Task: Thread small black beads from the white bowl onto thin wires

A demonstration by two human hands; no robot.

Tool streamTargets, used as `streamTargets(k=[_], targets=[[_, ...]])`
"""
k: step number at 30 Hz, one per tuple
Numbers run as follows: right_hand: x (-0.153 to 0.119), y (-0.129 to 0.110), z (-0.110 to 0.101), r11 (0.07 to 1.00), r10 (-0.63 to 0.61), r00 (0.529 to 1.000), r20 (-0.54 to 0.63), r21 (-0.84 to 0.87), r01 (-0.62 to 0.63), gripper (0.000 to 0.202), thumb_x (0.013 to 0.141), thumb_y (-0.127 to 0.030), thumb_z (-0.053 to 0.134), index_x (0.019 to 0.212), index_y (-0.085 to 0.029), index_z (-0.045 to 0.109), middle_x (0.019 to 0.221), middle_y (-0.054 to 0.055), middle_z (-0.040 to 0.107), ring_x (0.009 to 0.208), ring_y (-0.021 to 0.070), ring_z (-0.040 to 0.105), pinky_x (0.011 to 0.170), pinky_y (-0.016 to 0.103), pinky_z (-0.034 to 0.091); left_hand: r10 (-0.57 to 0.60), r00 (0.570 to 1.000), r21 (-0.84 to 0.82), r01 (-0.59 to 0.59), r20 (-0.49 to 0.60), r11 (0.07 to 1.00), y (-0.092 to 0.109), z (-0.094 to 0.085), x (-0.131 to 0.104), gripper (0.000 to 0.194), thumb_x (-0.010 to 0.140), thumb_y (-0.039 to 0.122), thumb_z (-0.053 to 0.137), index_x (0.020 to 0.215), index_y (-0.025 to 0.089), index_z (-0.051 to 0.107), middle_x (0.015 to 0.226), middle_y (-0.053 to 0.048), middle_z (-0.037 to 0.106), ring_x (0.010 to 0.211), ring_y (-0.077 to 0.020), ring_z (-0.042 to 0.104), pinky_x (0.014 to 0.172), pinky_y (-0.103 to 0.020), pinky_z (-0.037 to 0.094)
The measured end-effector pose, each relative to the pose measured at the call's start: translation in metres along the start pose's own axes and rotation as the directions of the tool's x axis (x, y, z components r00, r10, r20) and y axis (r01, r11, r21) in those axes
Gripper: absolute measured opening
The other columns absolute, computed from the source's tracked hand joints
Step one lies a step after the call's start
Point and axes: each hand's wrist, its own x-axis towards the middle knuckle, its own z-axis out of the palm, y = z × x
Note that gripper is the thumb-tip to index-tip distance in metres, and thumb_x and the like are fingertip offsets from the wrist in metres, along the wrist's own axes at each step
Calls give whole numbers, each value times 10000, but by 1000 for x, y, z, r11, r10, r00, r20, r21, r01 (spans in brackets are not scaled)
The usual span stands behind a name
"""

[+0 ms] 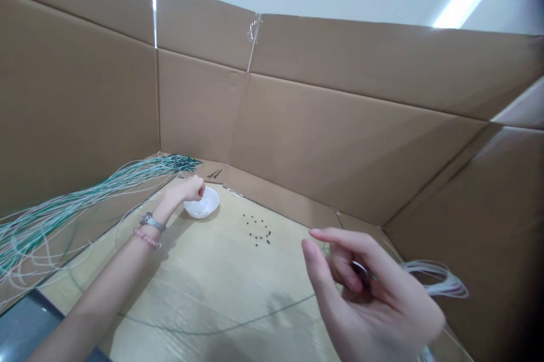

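Observation:
My left hand (194, 188) is over the left rim of a small white bowl (208, 203), its fingers curled together; whatever they may pinch is too small to make out. My right hand (369, 294) is raised at the lower right, palm partly up. Its thumb and index fingertip are a little apart, while the other fingers curl around a small shiny item, partly hidden, with a bit of green beside it. A thin green wire (204, 332) curves over the pale board (229, 288) towards my right hand. Several small dark pieces (260, 237) lie scattered on the board between the hands.
A long bundle of green and white wires (102, 189) runs along the left side. Small dark tools (215, 174) lie behind the bowl. Coiled white wire (442, 280) sits right of my right hand. Tall cardboard walls (318, 141) surround the work area.

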Motion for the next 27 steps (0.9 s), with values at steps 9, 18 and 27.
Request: streamTargets(k=[9,18,27], targets=[[4,1,7,997,34,999,3,-65,-34,61,761,-153,660,787,-201,633,511,-84,305,414,56,298,410,216,269,110,976,-70,-98,190,993,-27,4,0,228,885,309,574,981,105,613,960,-54,635,848,-164,619,759,-343,532],[8,11,28,990,-95,981,172,-85,110,46,780,-145,632,795,-179,605,530,-89,264,381,49,289,374,188,260,34,990,6,-35,139,999,-14,30,14,268,899,323,551,1067,119,590,1042,-76,620,919,-185,613,809,-382,528],[6,24,32,980,-21,974,224,-190,65,48,816,-226,597,788,-189,585,542,-80,250,381,64,296,395,205,269,-35,999,-4,35,21,999,-14,38,21,277,903,313,546,1101,123,578,1090,-87,606,965,-196,605,839,-402,520]])
